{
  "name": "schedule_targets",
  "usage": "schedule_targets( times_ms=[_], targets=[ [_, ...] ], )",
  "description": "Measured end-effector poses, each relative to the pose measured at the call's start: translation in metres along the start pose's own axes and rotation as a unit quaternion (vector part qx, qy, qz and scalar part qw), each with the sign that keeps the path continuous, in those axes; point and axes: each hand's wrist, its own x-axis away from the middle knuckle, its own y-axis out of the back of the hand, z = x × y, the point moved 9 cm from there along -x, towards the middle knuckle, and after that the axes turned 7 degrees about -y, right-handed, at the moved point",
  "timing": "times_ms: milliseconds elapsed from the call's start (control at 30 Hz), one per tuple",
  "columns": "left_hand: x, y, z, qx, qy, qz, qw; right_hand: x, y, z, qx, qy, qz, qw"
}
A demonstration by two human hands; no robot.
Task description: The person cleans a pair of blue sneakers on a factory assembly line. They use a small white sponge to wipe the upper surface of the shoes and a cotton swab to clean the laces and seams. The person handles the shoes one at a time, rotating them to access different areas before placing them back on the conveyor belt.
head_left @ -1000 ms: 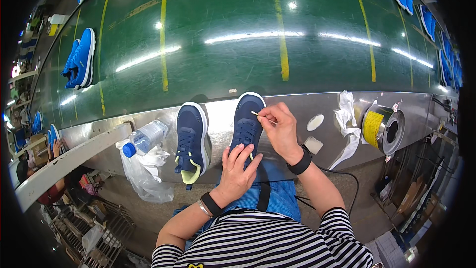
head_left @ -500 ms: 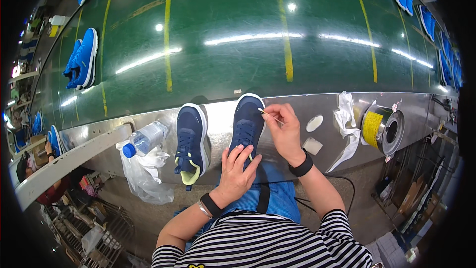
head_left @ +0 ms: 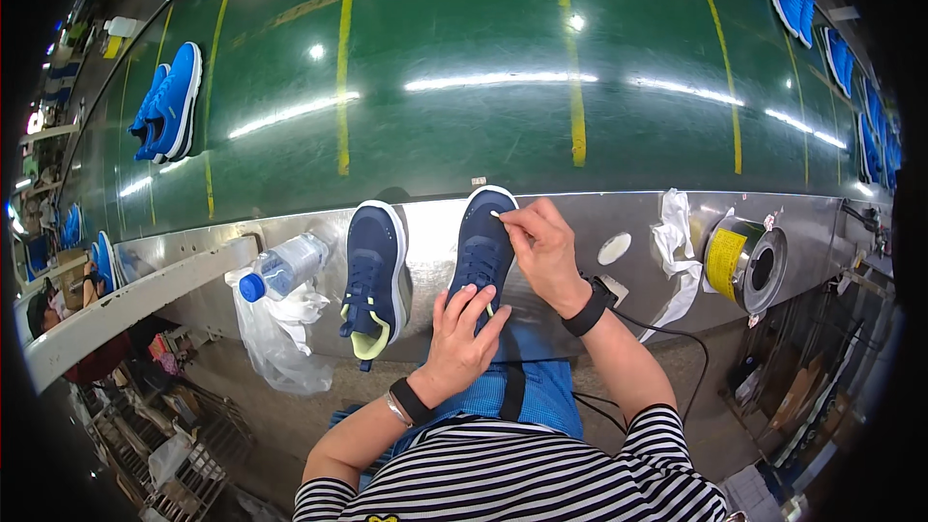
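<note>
A navy sneaker (head_left: 485, 232) with a white sole stands on the metal ledge, its toe toward the belt. My left hand (head_left: 462, 343) grips it at the collar, fingers over the tongue and opening. Above the toe, my right hand (head_left: 543, 249) pinches a thin cotton swab (head_left: 496, 215); its pale tip is at the toe upper, and most of its stick is hidden by my fingers. The matching navy sneaker (head_left: 372, 256), with a lime lining, stands apart to the left.
Beyond the ledge runs a green conveyor belt (head_left: 454, 126) with yellow lines, carrying blue sneakers (head_left: 172, 101). Left on the ledge lie a plastic bottle (head_left: 290, 266) and a plastic bag (head_left: 285, 358). To the right are a crumpled white cloth (head_left: 675, 242), a metal can (head_left: 744, 264) and a white oval (head_left: 614, 245).
The swab tip has shifted left, from the toe's edge onto its upper, with my right hand. The blue sneakers and yellow lines on the belt have moved right. My left hand stays put.
</note>
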Motion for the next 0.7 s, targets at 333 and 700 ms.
schedule_targets(
  times_ms=[333,700],
  targets=[
    [0.0,-0.001,0.0,-0.004,-0.003,-0.002,1.0,-0.001,0.002,0.016,0.034,0.048,-0.013,0.998],
    [0.001,-0.002,0.001,0.007,0.005,-0.006,1.0,-0.003,0.0,0.028,0.087,0.102,0.005,0.991]
  ],
)
